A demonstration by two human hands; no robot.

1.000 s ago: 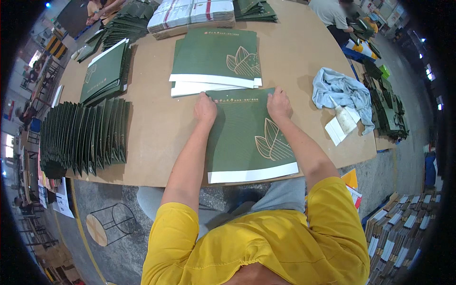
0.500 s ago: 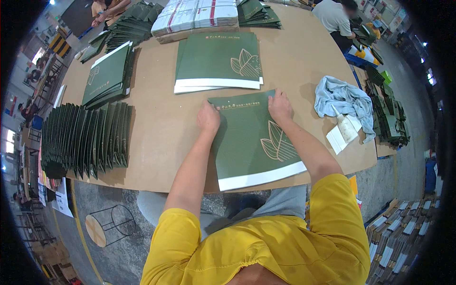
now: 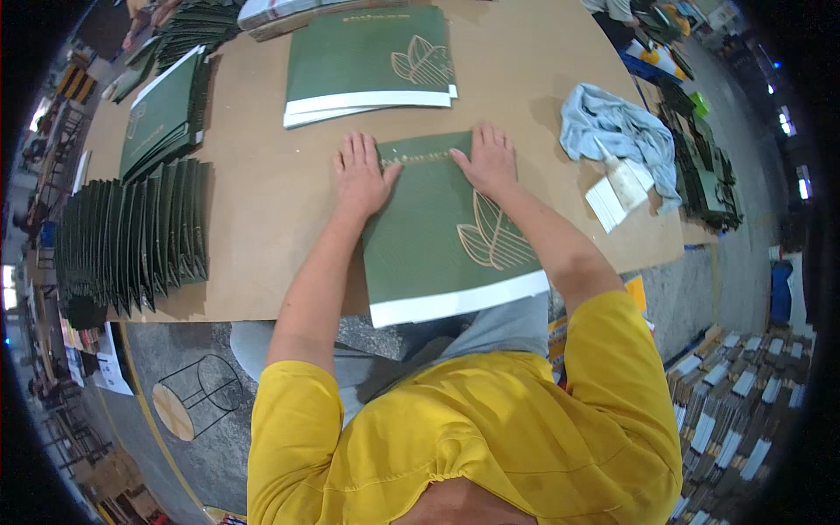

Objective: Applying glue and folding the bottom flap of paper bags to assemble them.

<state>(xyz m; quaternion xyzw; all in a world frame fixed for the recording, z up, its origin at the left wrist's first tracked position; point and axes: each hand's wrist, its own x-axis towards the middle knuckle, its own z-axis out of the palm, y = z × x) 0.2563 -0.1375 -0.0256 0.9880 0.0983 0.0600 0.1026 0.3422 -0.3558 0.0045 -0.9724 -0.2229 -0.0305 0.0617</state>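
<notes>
A flat green paper bag (image 3: 420, 223) with a gold leaf outline and a white strip lies in front of me, its white end reaching over the table's near edge. My left hand (image 3: 361, 179) rests beside its far left corner, fingers stretched out on the table and the thumb on the bag. At the far right corner my right hand (image 3: 490, 166) lies with fingers extended and its thumb on the bag. Beyond them is a stack of like flat green bags (image 3: 372, 66) with white strips showing.
To the left stand a row of folded green bags (image 3: 131, 236) and another green pile (image 3: 166, 114). On the right lie a light blue cloth (image 3: 612, 122), a white squeeze bottle (image 3: 624, 184) and a small white pad (image 3: 604, 206). A stool (image 3: 175, 411) stands on the floor.
Both hands have loosened from the bag's far corners, and their fingers now lie flat and stretched forward. The whole scene has shifted up and slightly left in view.
</notes>
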